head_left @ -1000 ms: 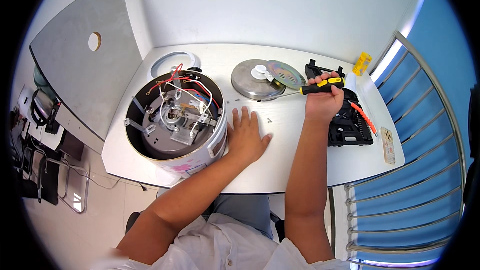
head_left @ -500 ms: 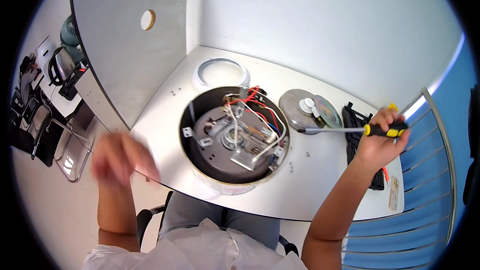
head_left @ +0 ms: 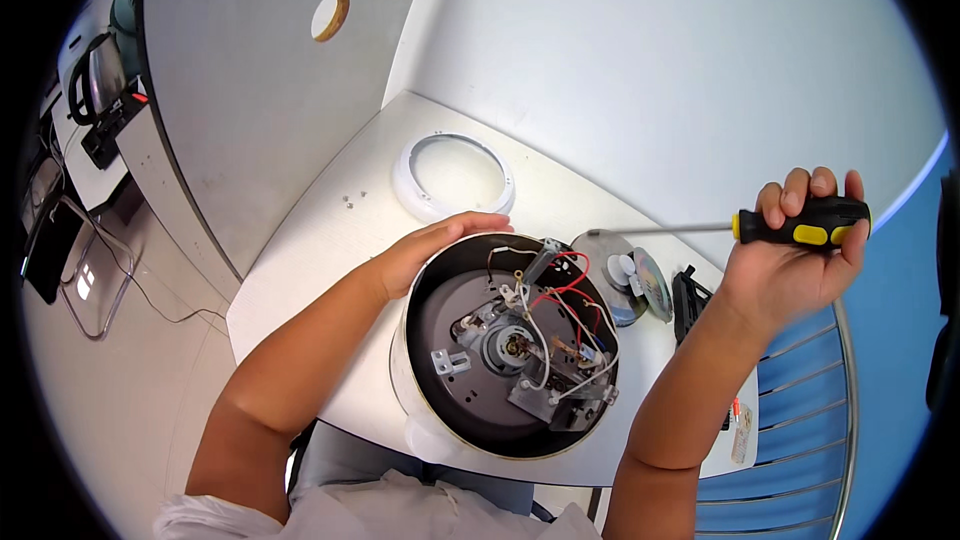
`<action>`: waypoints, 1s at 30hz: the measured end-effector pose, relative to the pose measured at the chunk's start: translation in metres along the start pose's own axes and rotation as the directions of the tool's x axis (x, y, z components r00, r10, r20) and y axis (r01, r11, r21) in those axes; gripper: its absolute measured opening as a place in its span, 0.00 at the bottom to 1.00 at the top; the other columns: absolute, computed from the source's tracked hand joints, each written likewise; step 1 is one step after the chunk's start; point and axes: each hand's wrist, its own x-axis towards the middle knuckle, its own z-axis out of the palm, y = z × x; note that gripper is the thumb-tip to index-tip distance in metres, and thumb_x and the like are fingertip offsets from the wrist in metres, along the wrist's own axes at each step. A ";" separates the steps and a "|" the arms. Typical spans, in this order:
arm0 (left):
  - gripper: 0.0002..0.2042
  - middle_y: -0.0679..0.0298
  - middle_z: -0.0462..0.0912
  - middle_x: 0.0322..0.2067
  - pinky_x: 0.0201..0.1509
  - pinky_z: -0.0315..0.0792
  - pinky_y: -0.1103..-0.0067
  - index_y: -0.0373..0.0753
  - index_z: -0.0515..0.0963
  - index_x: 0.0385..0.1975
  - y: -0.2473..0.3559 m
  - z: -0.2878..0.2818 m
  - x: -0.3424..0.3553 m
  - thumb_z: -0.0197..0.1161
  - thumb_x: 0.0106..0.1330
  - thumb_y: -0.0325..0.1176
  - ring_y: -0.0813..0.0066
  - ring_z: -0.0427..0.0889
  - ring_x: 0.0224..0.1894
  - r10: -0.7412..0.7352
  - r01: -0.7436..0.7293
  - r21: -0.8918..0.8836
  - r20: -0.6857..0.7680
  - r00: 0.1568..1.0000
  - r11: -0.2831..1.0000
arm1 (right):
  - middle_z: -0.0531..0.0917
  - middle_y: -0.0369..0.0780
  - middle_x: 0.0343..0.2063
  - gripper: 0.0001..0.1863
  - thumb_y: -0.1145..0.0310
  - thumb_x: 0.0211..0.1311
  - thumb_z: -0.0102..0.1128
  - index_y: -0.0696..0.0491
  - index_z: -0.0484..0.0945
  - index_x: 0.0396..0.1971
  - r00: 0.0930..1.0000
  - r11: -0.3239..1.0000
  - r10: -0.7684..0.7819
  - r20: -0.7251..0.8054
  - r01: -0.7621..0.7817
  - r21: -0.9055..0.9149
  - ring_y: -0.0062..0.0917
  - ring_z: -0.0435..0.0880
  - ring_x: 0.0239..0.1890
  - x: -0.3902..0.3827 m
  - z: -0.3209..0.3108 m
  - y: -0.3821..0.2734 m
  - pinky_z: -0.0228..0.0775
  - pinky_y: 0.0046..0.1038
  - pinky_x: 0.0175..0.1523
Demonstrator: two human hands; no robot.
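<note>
A round appliance housing (head_left: 480, 340) with a pale outer wall stands on the white table in front of me. Its dark inside shows red and white wires, metal brackets and a coil-like part at the centre. My left hand (head_left: 435, 248) lies along the far left side of the housing, fingers stretched out against its outer wall; the thumb is hidden. Raised at the right, my right hand (head_left: 800, 250) is closed round the black and yellow handle of a screwdriver (head_left: 690, 229). The screwdriver's long shaft points left, its tip above a grey metal disc (head_left: 590, 245).
A white ring (head_left: 408, 190) lies beyond the housing, near several small screws (head_left: 350, 202). Another shiny disc (head_left: 655, 285) and a black tool case (head_left: 688, 300) sit at the right. A grey partition (head_left: 240, 90) borders the table's left, and a metal railing (head_left: 850, 390) its right.
My left hand has come from the table's left edge onto the housing's far left side. The right hand still holds the screwdriver, now higher in the picture. The whole view has shifted.
</note>
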 end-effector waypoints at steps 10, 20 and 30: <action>0.34 0.58 0.70 0.55 0.63 0.60 0.74 0.33 0.63 0.58 -0.011 -0.013 0.000 0.40 0.66 0.60 0.70 0.68 0.58 -0.010 0.009 0.024 0.052 0.999 1.000 | 0.74 0.40 0.30 0.18 0.59 0.64 0.42 0.56 0.67 0.46 0.939 0.941 0.335 0.076 -0.337 0.018 0.24 0.72 0.21 -0.030 0.014 0.057 0.64 0.22 0.21; 0.36 0.56 0.72 0.53 0.61 0.63 0.74 0.33 0.64 0.56 -0.009 -0.008 0.001 0.50 0.60 0.61 0.69 0.71 0.56 -0.065 0.064 -0.085 -0.008 0.998 0.994 | 0.73 0.39 0.29 0.18 0.58 0.64 0.42 0.56 0.66 0.46 0.936 0.939 0.345 0.076 -0.345 -0.014 0.23 0.72 0.21 -0.034 0.009 0.064 0.63 0.22 0.20; 0.37 0.56 0.71 0.53 0.61 0.63 0.73 0.33 0.64 0.57 -0.006 -0.007 0.000 0.54 0.59 0.60 0.68 0.70 0.56 -0.072 0.070 -0.099 -0.009 0.997 0.993 | 0.73 0.39 0.29 0.18 0.59 0.65 0.42 0.56 0.65 0.46 0.939 0.940 0.340 0.046 -0.339 -0.024 0.23 0.72 0.21 -0.036 0.005 0.066 0.63 0.23 0.20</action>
